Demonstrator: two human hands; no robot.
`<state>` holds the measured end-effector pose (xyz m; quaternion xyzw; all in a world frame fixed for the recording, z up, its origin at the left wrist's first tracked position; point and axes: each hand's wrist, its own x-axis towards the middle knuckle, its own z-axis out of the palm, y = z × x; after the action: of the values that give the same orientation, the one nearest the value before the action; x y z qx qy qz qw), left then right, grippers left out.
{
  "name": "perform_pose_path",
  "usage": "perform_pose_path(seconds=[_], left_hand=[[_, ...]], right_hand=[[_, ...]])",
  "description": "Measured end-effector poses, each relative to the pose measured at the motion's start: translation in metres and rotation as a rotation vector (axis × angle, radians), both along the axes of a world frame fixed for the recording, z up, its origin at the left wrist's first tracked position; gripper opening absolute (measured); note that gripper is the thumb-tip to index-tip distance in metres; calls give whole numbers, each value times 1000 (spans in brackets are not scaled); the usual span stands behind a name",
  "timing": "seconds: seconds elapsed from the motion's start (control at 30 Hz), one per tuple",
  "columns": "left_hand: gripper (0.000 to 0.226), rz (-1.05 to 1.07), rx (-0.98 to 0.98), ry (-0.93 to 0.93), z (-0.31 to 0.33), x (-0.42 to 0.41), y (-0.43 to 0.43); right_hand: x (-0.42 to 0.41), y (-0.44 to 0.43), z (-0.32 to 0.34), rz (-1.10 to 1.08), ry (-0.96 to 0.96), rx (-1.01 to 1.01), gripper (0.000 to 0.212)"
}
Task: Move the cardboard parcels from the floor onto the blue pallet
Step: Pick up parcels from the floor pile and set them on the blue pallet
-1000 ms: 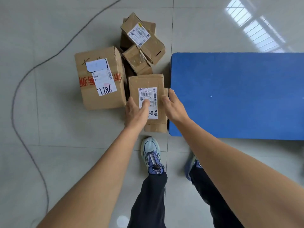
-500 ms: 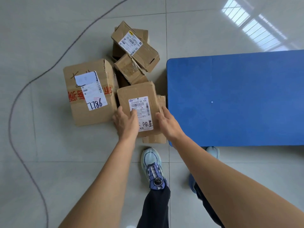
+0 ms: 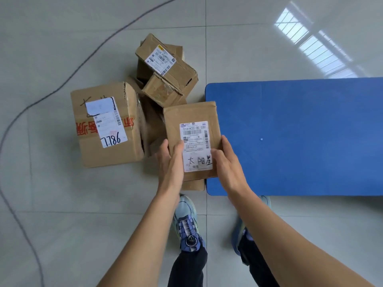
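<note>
Holding hands: left hand [image 3: 171, 162] grips the left edge of the labelled parcel [image 3: 192, 119], thumb on top; right hand [image 3: 228, 168] clasps its right edge, thumb on the label.
Parcel position: between both hands, right edge overlapping the near-left corner of the blue pallet [image 3: 300, 137].
Underneath: small parcel [image 3: 194, 184] on the floor [image 3: 62, 193].
Left: large box [image 3: 105, 125].
Behind: stacked boxes [image 3: 165, 65].
Far left: grey cable [image 3: 62, 83].

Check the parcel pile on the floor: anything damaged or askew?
The large red-taped box is torn along its right edge. Behind it, the labelled parcel and the small taped box lie tilted on each other. The held flat parcel looks intact.
</note>
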<state>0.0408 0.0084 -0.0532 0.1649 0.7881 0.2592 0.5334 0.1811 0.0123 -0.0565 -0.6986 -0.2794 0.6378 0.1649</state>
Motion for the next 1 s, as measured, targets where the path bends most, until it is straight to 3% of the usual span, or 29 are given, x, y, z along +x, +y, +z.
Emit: perform_pose_path(seconds=[0.17,0.4,0.73,1.0], left_hand=[[70,-53,14,-23,-7,46,31],[70,-106,14,-118,-24,80,58],[83,-47,-108,-373,-58,71,74],[89,-49,-106,-389,-70,69,86]], right_hand=[[47,22,-5,-90,-48,50,58],[78,47,-15,-169,-58,130,37],[91,56,-50,-119,65,41,46],[95,66,-62,-113,137,43,43]])
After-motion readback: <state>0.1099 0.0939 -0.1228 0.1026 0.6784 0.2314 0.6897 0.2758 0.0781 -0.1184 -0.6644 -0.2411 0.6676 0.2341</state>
